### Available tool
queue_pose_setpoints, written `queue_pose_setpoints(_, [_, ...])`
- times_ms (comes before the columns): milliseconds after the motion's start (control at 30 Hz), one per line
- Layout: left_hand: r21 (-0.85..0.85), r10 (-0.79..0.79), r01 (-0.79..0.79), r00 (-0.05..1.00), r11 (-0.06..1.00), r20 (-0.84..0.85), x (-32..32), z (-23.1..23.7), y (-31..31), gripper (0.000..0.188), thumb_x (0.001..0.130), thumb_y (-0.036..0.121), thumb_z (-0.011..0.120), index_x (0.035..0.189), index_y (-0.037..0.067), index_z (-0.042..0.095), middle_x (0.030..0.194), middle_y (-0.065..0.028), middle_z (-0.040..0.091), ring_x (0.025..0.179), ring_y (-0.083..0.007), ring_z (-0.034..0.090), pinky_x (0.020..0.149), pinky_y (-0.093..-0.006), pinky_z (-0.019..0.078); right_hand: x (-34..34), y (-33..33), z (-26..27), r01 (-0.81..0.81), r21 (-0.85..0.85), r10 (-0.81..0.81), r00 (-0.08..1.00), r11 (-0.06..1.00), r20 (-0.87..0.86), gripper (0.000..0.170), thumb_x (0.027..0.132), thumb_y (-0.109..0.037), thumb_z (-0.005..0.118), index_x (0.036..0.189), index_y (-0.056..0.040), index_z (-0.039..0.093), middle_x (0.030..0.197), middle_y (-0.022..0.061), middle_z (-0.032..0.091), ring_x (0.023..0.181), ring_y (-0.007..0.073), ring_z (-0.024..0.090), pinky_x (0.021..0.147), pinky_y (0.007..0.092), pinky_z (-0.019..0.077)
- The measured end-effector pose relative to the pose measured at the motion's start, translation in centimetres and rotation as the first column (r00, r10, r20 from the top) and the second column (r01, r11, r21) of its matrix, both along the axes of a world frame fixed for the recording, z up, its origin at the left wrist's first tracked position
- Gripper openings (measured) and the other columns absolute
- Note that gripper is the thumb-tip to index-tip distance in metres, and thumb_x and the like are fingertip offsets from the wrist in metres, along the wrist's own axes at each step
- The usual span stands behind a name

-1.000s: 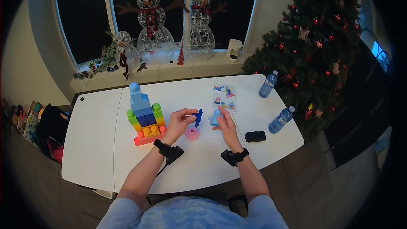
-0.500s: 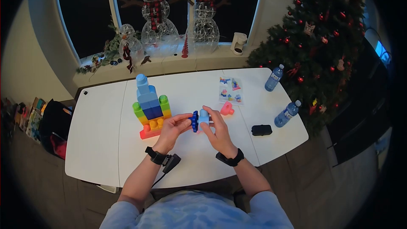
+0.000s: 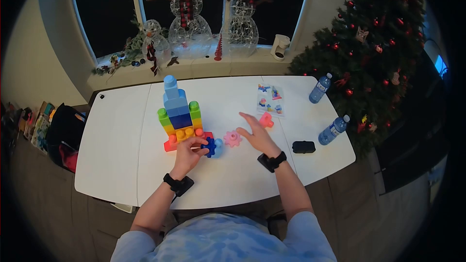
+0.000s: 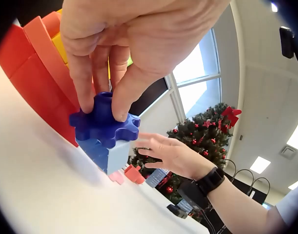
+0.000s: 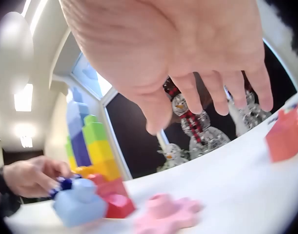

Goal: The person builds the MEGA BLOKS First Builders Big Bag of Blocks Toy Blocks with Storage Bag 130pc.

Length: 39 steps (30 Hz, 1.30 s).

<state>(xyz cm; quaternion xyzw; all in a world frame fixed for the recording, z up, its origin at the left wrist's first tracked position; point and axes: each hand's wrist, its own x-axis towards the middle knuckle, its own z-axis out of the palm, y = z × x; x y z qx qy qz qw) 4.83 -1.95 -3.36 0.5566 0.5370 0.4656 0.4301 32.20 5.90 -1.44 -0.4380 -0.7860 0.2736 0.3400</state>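
Observation:
My left hand (image 3: pixel 188 155) pinches the hub of a dark blue gear (image 4: pixel 104 127) between thumb and fingers. Against the gear's face sits a light blue block (image 5: pixel 80 204), low over the table beside the red base of the block tower (image 3: pixel 178 119). To the right lies a pink gear (image 3: pixel 232 139), flat on the table. My right hand (image 3: pixel 258 137) hangs above the table with fingers spread, holding nothing. Beyond its fingers is a coral-pink block (image 3: pixel 266 120), also at the right edge of the right wrist view.
A picture sheet (image 3: pixel 271 100) lies at the back of the white table (image 3: pixel 111 150). Two water bottles (image 3: pixel 320 88) and a black case (image 3: pixel 304 147) are at the right. Behind stand wire snowmen (image 3: pixel 187 19) and a decorated tree (image 3: pixel 374 53).
The dark blue gear and light blue block have come together and moved left, near the tower's base. My right hand has let go of the light blue block and drawn away to the right.

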Motion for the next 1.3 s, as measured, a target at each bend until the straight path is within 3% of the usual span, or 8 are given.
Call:
queue_pose_setpoints(200, [0.056, 0.057, -0.051, 0.992, 0.997, -0.109, -1.4, -2.2, -0.3, 0.027, 0.079, -0.007, 0.08, 0.103, 0.001, 0.07, 0.103, -0.0064, 0.073, 0.094, -0.0167, 0.073, 0.085, -0.0315, 0.0619, 6.0, 5.9, -3.5, 0.348, 0.076, -0.352, 0.871, 0.935, 0.342, 0.077, 0.076, -0.019, 0.083, 0.142, 0.0019, 0.051, 0.144, 0.0278, 0.052, 0.136, 0.0414, 0.049, 0.114, 0.0472, 0.0424])
queue_pose_setpoints(400, [0.093, 0.062, -0.049, 0.987, 0.994, -0.148, -0.7, -2.9, 0.0, 0.026, 0.077, -0.006, 0.082, 0.099, 0.0, 0.068, 0.101, -0.0085, 0.073, 0.09, -0.0187, 0.074, 0.083, -0.0315, 0.0615, 6.7, 6.9, -4.7, 0.362, 0.077, -0.367, 0.876, 0.929, 0.313, 0.068, 0.074, -0.017, 0.081, 0.133, 0.0024, 0.056, 0.126, 0.0252, 0.061, 0.122, 0.0404, 0.059, 0.102, 0.0467, 0.0502])
queue_pose_setpoints(467, [0.109, 0.067, -0.034, 0.948, 0.993, -0.312, -0.6, -2.5, 0.1, 0.03, 0.075, -0.002, 0.085, 0.099, 0.0, 0.067, 0.099, -0.0118, 0.073, 0.089, -0.0229, 0.074, 0.08, -0.0334, 0.0598, 6.9, 7.0, -5.1, 0.363, 0.064, -0.364, 0.881, 0.93, 0.303, 0.065, 0.074, -0.017, 0.081, 0.131, 0.0021, 0.056, 0.124, 0.0242, 0.062, 0.12, 0.0397, 0.06, 0.1, 0.0469, 0.0512])
queue_pose_setpoints(700, [0.307, 0.106, 0.031, 0.901, 0.951, -0.42, 3.4, 3.9, 0.8, 0.032, 0.079, 0.008, 0.084, 0.106, 0.003, 0.067, 0.101, -0.0135, 0.072, 0.09, -0.0268, 0.072, 0.084, -0.0357, 0.0581, 6.6, 5.5, -2.7, 0.442, 0.019, -0.438, 0.88, 0.897, 0.185, 0.066, 0.071, -0.019, 0.083, 0.129, -0.0007, 0.058, 0.125, 0.0195, 0.058, 0.117, 0.0395, 0.06, 0.099, 0.0455, 0.0521])
queue_pose_setpoints(867, [0.389, 0.094, 0.209, 0.77, 0.897, -0.631, 8.8, 1.7, 4.4, 0.031, 0.084, 0.016, 0.077, 0.11, 0.001, 0.068, 0.106, -0.0155, 0.07, 0.104, -0.0351, 0.066, 0.091, -0.0446, 0.0536, 5.9, 3.6, -1.1, 0.371, 0.035, -0.373, 0.927, 0.928, 0.05, 0.068, 0.07, -0.018, 0.084, 0.129, -0.0003, 0.058, 0.126, 0.0189, 0.058, 0.116, 0.0375, 0.06, 0.101, 0.0438, 0.0509])
queue_pose_setpoints(1000, [0.169, 0.0, 0.26, 0.547, 0.951, -0.837, 10.8, -0.2, 6.8, 0.022, 0.083, 0.017, 0.076, 0.098, 0.002, 0.072, 0.1, -0.0159, 0.071, 0.097, -0.0327, 0.069, 0.082, -0.0432, 0.0583, 6.3, 1.8, -0.5, 0.346, -0.052, -0.347, 0.938, 0.937, 0.001, 0.072, 0.067, -0.018, 0.087, 0.13, 0.0017, 0.057, 0.123, 0.0195, 0.064, 0.113, 0.0344, 0.065, 0.099, 0.0408, 0.0529])
queue_pose_setpoints(1233, [0.201, 0.037, 0.259, 0.524, 0.945, -0.851, 11.1, -2.0, 7.6, 0.012, 0.081, 0.014, 0.073, 0.085, 0.002, 0.072, 0.092, -0.0166, 0.07, 0.082, -0.0356, 0.07, 0.077, -0.0456, 0.0576, 5.7, -0.7, 0.1, 0.319, -0.205, -0.34, 0.938, 0.925, -0.072, 0.075, 0.068, -0.02, 0.089, 0.132, 0.0011, 0.057, 0.118, 0.0184, 0.07, 0.107, 0.0275, 0.069, 0.091, 0.0379, 0.0566])
queue_pose_setpoints(1300, [0.264, -0.021, 0.206, 0.824, 0.942, -0.566, 9.9, 1.2, 6.5, 0.014, 0.088, 0.01, 0.072, 0.098, 0.002, 0.075, 0.099, -0.0159, 0.073, 0.088, -0.0308, 0.073, 0.078, -0.0398, 0.0593, 5.6, -0.9, 0.3, 0.268, -0.23, -0.306, 0.94, 0.936, -0.148, 0.074, 0.068, -0.019, 0.089, 0.132, 0.0002, 0.058, 0.119, 0.017, 0.07, 0.107, 0.026, 0.069, 0.092, 0.037, 0.0571])
